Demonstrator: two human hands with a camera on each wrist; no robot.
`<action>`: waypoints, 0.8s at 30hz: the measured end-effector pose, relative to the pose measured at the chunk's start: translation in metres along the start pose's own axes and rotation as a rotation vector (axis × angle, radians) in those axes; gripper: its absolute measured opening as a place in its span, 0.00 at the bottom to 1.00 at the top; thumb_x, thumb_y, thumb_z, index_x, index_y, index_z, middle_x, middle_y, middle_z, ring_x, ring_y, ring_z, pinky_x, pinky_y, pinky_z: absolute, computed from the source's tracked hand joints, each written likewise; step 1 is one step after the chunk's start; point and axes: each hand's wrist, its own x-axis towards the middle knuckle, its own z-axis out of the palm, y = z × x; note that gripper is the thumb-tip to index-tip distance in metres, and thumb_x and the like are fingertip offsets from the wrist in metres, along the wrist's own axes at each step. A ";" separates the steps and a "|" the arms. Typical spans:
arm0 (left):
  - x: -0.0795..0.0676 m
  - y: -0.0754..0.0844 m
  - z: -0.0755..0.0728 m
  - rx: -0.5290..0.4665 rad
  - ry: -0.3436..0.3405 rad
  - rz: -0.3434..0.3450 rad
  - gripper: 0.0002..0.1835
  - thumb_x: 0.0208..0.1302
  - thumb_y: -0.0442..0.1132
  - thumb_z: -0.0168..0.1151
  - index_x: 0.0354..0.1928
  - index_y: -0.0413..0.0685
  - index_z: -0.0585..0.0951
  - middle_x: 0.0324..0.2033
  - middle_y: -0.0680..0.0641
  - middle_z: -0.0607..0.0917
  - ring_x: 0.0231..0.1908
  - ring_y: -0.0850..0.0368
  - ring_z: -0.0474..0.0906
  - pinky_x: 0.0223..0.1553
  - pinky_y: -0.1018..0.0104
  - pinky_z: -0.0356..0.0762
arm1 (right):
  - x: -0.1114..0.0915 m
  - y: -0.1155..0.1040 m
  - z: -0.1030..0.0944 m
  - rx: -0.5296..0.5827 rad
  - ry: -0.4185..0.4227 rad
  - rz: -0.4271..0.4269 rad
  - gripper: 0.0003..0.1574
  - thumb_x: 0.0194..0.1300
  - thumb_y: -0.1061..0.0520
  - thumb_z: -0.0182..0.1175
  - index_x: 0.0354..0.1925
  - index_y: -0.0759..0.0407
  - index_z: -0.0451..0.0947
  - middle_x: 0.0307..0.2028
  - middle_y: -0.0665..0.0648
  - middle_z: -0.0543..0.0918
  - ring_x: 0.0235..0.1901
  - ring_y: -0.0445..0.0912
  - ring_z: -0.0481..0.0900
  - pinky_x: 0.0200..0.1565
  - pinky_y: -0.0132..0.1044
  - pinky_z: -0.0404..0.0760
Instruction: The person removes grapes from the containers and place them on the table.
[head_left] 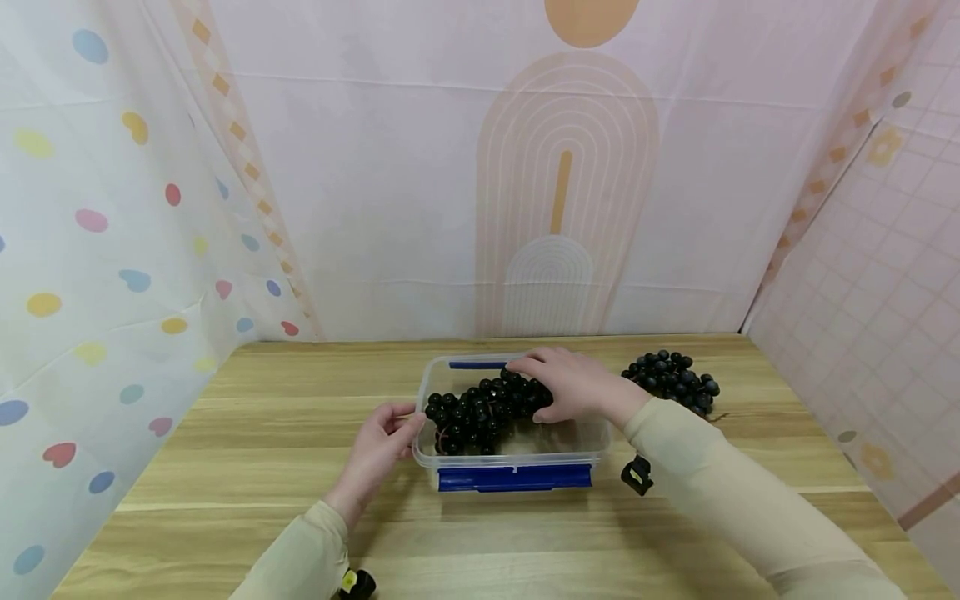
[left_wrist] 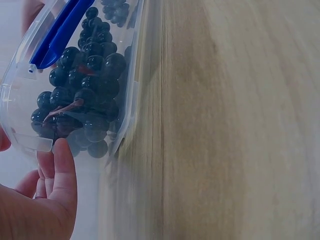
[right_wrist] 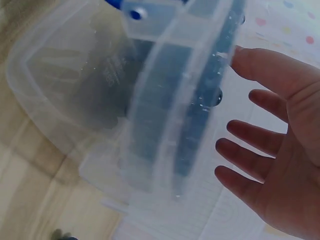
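Note:
A clear plastic food container [head_left: 517,459] with blue side clips stands without a lid on the table. Inside lies a bunch of dark grapes [head_left: 476,417], heaped toward the left and middle; its reddish stem shows through the wall in the left wrist view. My left hand [head_left: 378,446] grips the container's left rim between thumb and fingers. Over the right part of the bunch is my right hand [head_left: 573,383], its fingertips right at the grapes. The right wrist view shows that hand's fingers [right_wrist: 250,157] spread apart and loosely bent beyond the container's rim.
Another bunch of dark grapes [head_left: 667,379] lies on the wooden table [head_left: 285,417] to the right, partly behind my right forearm. Patterned curtains [head_left: 375,208] close off the back and both sides. A blue clip [head_left: 516,477] hangs along the container's near side.

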 end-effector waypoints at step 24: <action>0.000 -0.001 0.000 -0.013 0.003 0.005 0.19 0.71 0.34 0.60 0.57 0.27 0.73 0.42 0.34 0.81 0.38 0.51 0.79 0.32 0.69 0.79 | 0.030 -0.012 0.002 -0.073 -0.146 0.025 0.47 0.59 0.49 0.72 0.72 0.45 0.64 0.68 0.55 0.67 0.67 0.54 0.65 0.62 0.50 0.71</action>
